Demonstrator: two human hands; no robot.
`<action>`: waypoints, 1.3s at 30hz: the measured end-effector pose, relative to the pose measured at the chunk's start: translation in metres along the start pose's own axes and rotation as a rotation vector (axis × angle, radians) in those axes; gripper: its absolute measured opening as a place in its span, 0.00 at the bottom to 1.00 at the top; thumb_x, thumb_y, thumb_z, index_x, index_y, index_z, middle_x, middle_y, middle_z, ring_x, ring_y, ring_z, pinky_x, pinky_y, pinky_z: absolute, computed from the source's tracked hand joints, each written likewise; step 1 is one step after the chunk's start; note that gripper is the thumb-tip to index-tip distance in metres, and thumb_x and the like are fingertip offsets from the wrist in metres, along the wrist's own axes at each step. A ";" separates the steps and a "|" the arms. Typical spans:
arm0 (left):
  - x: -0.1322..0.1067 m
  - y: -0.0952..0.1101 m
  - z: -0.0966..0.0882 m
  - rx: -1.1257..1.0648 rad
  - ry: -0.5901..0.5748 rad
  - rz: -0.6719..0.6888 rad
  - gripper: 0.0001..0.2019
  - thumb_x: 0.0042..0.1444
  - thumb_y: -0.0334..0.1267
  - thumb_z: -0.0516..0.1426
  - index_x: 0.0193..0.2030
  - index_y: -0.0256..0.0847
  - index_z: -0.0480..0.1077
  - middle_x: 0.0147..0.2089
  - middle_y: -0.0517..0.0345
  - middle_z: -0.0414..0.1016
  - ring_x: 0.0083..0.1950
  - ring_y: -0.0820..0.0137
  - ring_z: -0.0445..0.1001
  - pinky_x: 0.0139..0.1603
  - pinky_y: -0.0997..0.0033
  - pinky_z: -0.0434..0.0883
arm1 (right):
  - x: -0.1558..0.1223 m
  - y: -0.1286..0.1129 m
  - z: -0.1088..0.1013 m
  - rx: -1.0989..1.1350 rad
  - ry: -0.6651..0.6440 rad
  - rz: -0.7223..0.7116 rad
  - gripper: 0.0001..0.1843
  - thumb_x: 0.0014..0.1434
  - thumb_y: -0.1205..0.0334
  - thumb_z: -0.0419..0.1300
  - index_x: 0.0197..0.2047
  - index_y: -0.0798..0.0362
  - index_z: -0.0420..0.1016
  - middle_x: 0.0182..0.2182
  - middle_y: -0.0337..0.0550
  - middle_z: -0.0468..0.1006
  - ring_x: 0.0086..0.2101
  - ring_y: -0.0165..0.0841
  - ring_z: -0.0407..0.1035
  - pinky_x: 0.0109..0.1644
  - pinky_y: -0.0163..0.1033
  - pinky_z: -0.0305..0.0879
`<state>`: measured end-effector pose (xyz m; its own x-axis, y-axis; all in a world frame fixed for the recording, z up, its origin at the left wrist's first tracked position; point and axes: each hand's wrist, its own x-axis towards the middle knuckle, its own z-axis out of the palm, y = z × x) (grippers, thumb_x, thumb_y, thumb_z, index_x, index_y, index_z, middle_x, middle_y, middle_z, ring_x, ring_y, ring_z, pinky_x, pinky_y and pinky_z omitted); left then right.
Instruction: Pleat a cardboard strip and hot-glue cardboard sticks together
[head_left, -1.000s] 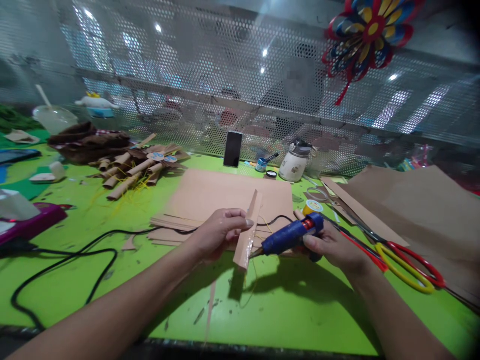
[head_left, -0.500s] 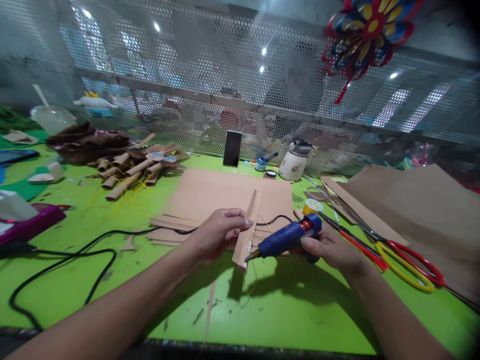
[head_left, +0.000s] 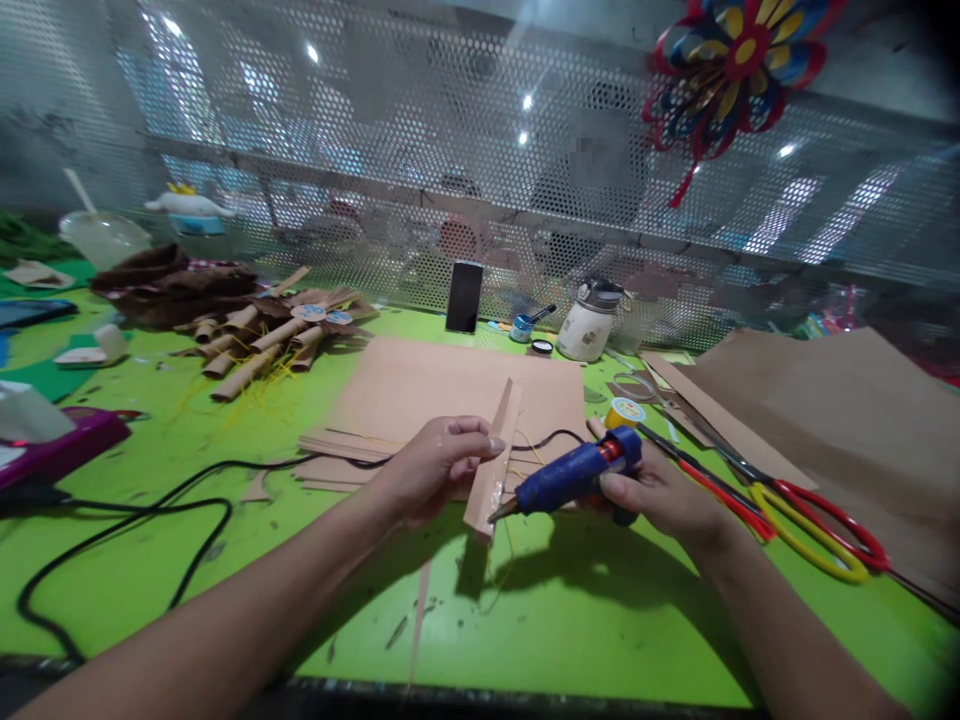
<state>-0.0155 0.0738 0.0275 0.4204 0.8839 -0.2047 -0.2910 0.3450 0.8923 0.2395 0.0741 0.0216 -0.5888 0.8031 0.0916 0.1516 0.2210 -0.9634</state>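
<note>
My left hand point(head_left: 442, 460) pinches a narrow folded strip of brown paper point(head_left: 491, 480), held tilted above the green table. A blue hot glue gun point(head_left: 570, 475) is gripped in my right hand point(head_left: 660, 490). Its nozzle touches or nearly touches the lower end of the strip, where shiny clear glue lies along the right edge. Thin yellow strands hang by the strip's lower end. Behind and below lie large brown paper sheets point(head_left: 450, 375), partly covered by my left hand. The fingers wrapped round the gun's handle are partly hidden.
Rolled brown paper tubes point(head_left: 262, 340) are piled at the back left. A black cord point(head_left: 217, 500) crosses the left side from a purple power strip point(head_left: 90, 440). On the right lie scissors point(head_left: 817, 530) and more brown paper point(head_left: 840, 420). A flask point(head_left: 589, 325) and phone point(head_left: 464, 297) stand behind.
Both hands, the strip and the glue gun stay almost in place. The nozzle has shifted very slightly at the strip's lower end.
</note>
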 end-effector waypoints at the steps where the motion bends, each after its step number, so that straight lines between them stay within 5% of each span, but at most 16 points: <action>1: 0.000 0.000 0.000 0.000 0.000 0.005 0.10 0.42 0.36 0.63 0.28 0.36 0.67 0.20 0.67 0.61 0.20 0.79 0.60 0.24 0.76 0.59 | 0.000 -0.001 0.001 -0.014 -0.020 -0.002 0.19 0.55 0.46 0.61 0.32 0.56 0.74 0.25 0.42 0.71 0.27 0.30 0.65 0.28 0.32 0.60; 6: 0.000 0.002 0.001 0.020 0.019 0.010 0.11 0.39 0.36 0.65 0.27 0.37 0.66 0.21 0.66 0.62 0.20 0.77 0.62 0.24 0.76 0.59 | 0.000 -0.003 0.001 -0.014 -0.099 0.007 0.21 0.54 0.45 0.62 0.27 0.56 0.73 0.21 0.40 0.68 0.23 0.28 0.60 0.25 0.31 0.57; 19: -0.003 0.003 0.005 0.034 0.053 0.095 0.11 0.42 0.34 0.65 0.24 0.36 0.64 0.20 0.67 0.59 0.19 0.83 0.53 0.19 0.81 0.48 | 0.007 0.009 -0.010 0.116 0.183 -0.042 0.20 0.59 0.47 0.58 0.36 0.58 0.74 0.25 0.44 0.74 0.24 0.29 0.65 0.25 0.31 0.58; 26: -0.004 0.002 0.007 0.073 0.083 0.072 0.10 0.43 0.35 0.64 0.27 0.36 0.67 0.25 0.61 0.64 0.24 0.78 0.62 0.22 0.79 0.57 | 0.011 0.005 -0.013 0.057 0.276 -0.082 0.19 0.60 0.48 0.56 0.36 0.57 0.73 0.27 0.46 0.75 0.26 0.31 0.66 0.28 0.34 0.62; 36: 0.004 -0.002 0.003 0.070 0.180 0.087 0.11 0.42 0.35 0.64 0.24 0.38 0.64 0.20 0.67 0.60 0.20 0.80 0.59 0.21 0.81 0.57 | 0.038 0.029 -0.008 -0.462 0.688 0.010 0.21 0.57 0.45 0.57 0.35 0.58 0.73 0.23 0.41 0.72 0.26 0.34 0.65 0.29 0.37 0.61; 39: 0.005 -0.001 0.002 0.076 0.243 0.103 0.10 0.43 0.35 0.63 0.23 0.38 0.64 0.19 0.68 0.58 0.19 0.81 0.56 0.20 0.83 0.55 | 0.052 0.043 -0.006 -0.798 0.693 0.029 0.15 0.58 0.54 0.56 0.42 0.56 0.72 0.31 0.44 0.73 0.32 0.35 0.66 0.35 0.37 0.63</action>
<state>-0.0115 0.0769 0.0260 0.1712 0.9660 -0.1937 -0.2524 0.2330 0.9391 0.2206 0.1286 -0.0132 -0.0327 0.8986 0.4375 0.7847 0.2942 -0.5457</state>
